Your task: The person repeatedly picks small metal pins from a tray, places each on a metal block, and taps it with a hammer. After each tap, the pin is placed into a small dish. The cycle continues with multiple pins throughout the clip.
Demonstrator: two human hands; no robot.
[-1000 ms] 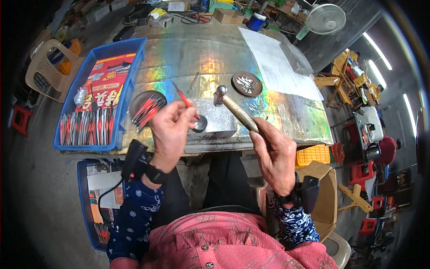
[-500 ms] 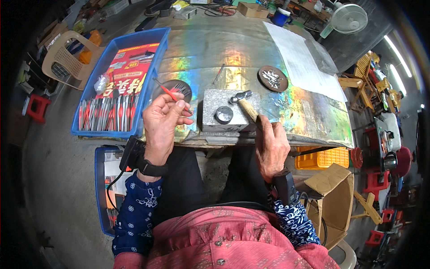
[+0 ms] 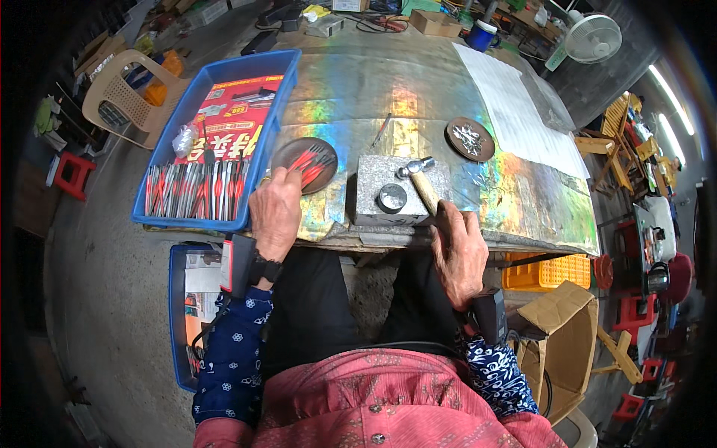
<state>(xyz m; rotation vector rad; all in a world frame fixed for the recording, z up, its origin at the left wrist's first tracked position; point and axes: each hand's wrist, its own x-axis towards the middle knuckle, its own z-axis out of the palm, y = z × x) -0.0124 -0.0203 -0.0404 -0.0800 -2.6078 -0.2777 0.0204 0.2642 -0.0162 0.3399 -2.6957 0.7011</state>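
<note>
At the near-left edge of a round brown dish [image 3: 326, 180] my left hand [image 3: 275, 213] curls its fingers down, back of the hand up. Slim red pieces with grey tips [image 3: 311, 160] lie in the dish beside its fingertips, which are hidden; what they pinch cannot be made out. My right hand [image 3: 457, 250] is closed round the wooden handle of a small hammer [image 3: 424, 190]. The hammer's metal head rests on a grey metal block [image 3: 373, 173], next to a short round dark cup [image 3: 392, 198].
Left stands a blue tray [image 3: 291, 93] with rows of slim silver and red pieces and a red printed sheet. A brown dish of small silver parts [image 3: 487, 146], a white sheet [image 3: 515, 104] and a thin tool [image 3: 382, 129] lie on the table. A cardboard box [image 3: 560, 351] is at right.
My left hand has lowered from above the table edge, where it held up a slim red piece, to the brown dish. My right hand keeps the hammer on the block. The view has shifted slightly.
</note>
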